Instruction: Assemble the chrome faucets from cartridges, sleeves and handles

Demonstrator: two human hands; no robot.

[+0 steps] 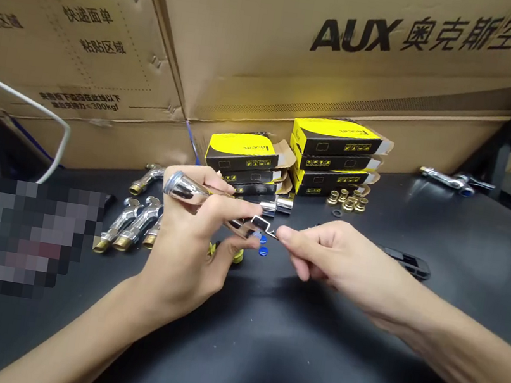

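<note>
My left hand [190, 239] is wrapped round a shiny chrome faucet piece [186, 187], holding it above the black table [261, 346] with its round end up and to the left. My right hand [327, 253] pinches a small thin metal part [271, 231] against the lower end of that chrome piece. Small blue caps [263, 250] lie on the table just under the two hands.
Several chrome angle valves with brass threads [135, 225] lie to the left. Yellow-and-black boxes [332, 155] are stacked at the back, with brass nuts [347, 200] beside them. A chrome tap [454, 179] lies far right, a black tool [405, 262] beyond my right hand. Large cardboard cartons [303, 64] stand behind.
</note>
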